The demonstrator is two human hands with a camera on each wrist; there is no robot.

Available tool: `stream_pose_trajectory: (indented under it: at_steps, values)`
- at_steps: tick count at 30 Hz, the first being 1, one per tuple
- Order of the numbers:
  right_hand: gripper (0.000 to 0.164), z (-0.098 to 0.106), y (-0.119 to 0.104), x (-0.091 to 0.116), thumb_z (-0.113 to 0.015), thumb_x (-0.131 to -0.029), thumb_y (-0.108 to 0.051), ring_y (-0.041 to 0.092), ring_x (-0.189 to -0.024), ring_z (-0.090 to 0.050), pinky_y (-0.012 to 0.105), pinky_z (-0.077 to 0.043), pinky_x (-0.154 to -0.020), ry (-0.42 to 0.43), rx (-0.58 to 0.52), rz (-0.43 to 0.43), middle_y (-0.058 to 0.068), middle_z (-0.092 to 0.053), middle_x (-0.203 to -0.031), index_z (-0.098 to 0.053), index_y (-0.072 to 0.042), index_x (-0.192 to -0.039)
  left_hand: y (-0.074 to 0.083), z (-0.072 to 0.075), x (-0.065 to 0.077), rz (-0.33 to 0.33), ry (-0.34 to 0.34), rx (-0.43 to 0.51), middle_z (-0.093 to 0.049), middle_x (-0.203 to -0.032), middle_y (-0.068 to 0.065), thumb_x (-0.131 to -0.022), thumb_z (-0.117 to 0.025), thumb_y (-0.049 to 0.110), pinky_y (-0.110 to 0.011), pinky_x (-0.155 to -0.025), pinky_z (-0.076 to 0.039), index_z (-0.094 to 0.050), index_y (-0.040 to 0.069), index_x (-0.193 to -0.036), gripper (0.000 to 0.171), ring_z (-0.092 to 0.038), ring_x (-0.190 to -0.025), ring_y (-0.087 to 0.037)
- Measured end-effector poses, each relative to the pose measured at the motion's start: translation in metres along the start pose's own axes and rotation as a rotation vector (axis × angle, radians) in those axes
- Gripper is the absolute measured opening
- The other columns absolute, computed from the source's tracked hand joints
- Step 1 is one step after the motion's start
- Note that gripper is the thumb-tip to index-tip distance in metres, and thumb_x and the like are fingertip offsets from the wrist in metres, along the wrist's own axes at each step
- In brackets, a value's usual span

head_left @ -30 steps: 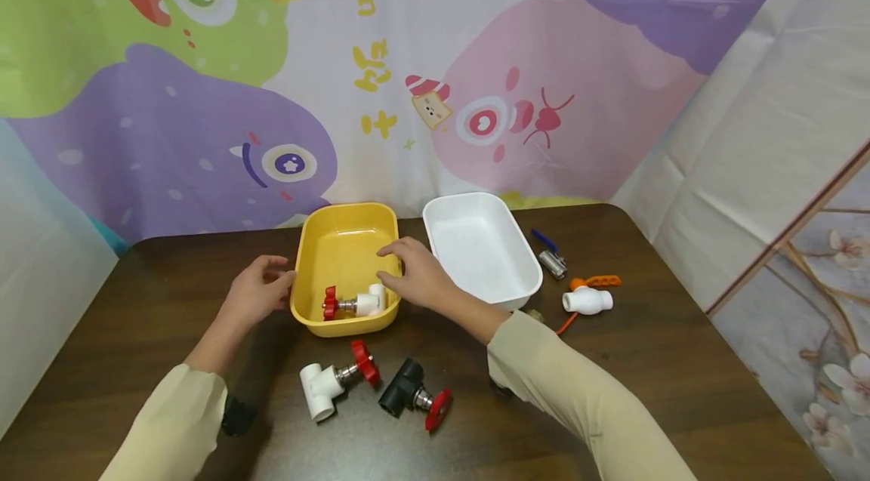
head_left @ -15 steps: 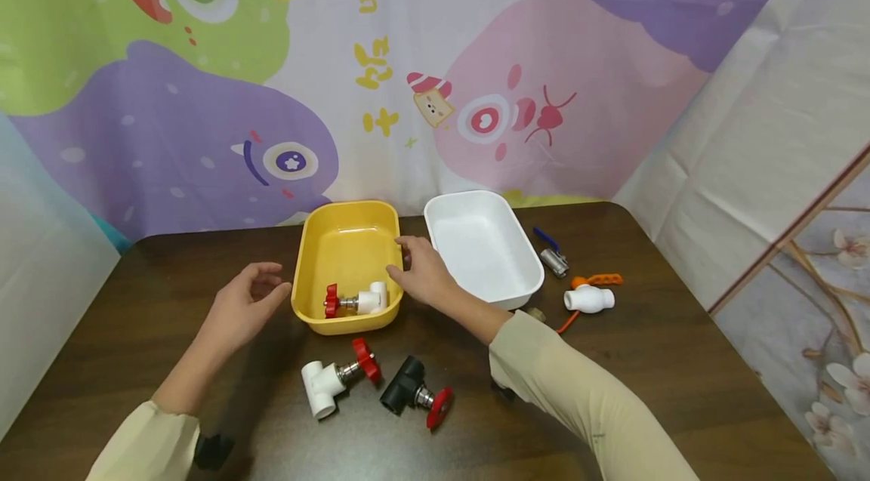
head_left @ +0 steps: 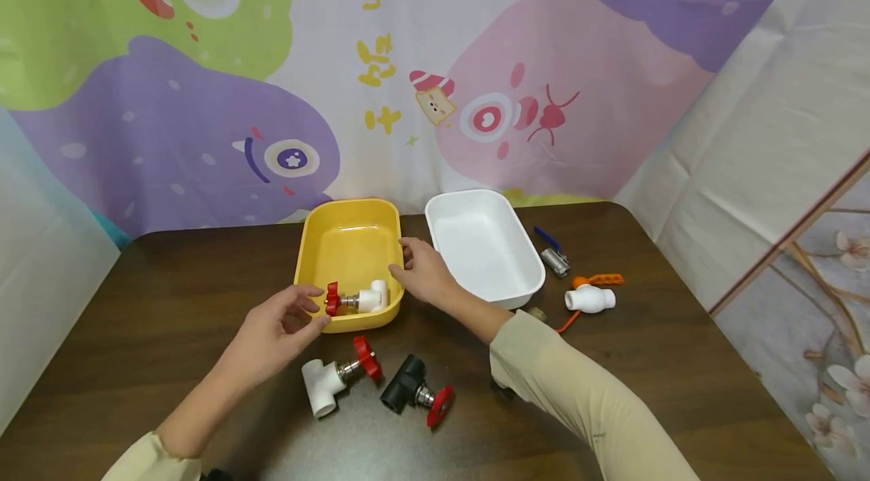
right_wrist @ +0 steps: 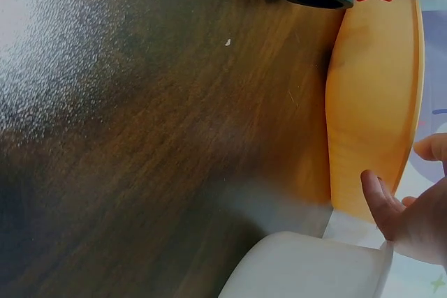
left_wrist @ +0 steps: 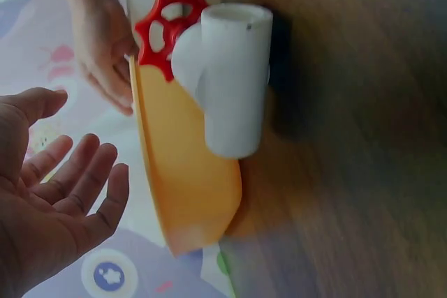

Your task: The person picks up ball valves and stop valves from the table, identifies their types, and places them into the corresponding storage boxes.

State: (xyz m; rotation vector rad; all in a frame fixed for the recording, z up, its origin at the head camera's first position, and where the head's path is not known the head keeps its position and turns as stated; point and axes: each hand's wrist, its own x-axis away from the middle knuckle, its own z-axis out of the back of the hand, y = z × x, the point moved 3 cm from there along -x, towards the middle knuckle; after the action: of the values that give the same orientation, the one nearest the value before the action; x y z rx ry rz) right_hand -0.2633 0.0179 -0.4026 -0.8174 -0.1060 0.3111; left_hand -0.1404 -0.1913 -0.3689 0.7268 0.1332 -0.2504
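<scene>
My left hand (head_left: pixel 275 330) hovers at the front left corner of the yellow tray (head_left: pixel 347 324), fingers loosely bent and apart from the thumb, holding nothing. In the left wrist view its palm (left_wrist: pixel 63 200) shows bare. My right hand (head_left: pixel 428 269) is at the tray's right rim, its thumb (right_wrist: pixel 377 200) overlapping the outer wall in the right wrist view. Inside the tray lies a white tee-shaped valve (head_left: pixel 370 300) with a red handwheel. In front of the tray lie a similar white valve (head_left: pixel 322 386) and a black valve (head_left: pixel 405 384), both red-wheeled.
A white tray (head_left: pixel 484 251) stands right of the yellow one. Beyond it lie a steel ball valve (head_left: pixel 555 262) with a blue lever and a white ball valve (head_left: pixel 590 300) with an orange handle. My right forearm partly hides a small brass-coloured piece (head_left: pixel 537 313). A printed cloth (head_left: pixel 381 164) hangs behind the table.
My left hand has moved from the tray's left side forward and right, to its front left corner. My right hand has drawn back slightly from over the tray to its right rim.
</scene>
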Motion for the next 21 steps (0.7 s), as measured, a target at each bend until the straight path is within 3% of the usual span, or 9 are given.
stream_pose_trajectory:
  at_steps: [8, 21]
  values:
    - [0.057, -0.005, 0.002, 0.000, -0.062, -0.088, -0.019, 0.021, -0.096, -0.060, 0.030, -0.053, -0.079, -0.002, -0.024, -0.039, 0.015, -0.060, -0.114, -0.041, 0.000, -0.137, 0.013, -0.024, 0.011, -0.076, -0.118, 0.081, -0.066, -0.090, 0.003, -0.083, -0.070, 0.021, -0.022, -0.064, -0.050, -0.060, 0.009, -0.112, 0.032, -0.059, -0.078, -0.007]
    - [0.058, -0.008, 0.003, -0.001, -0.059, -0.090, -0.018, 0.018, -0.091, -0.061, 0.025, -0.052, -0.072, -0.027, 0.011, -0.056, 0.011, -0.062, -0.110, -0.037, -0.002, -0.140, 0.005, -0.043, 0.018, -0.069, -0.242, 0.060, -0.064, -0.096, 0.001, -0.082, -0.071, 0.022, -0.026, -0.069, -0.051, -0.063, 0.015, -0.102, 0.022, -0.063, -0.087, -0.014]
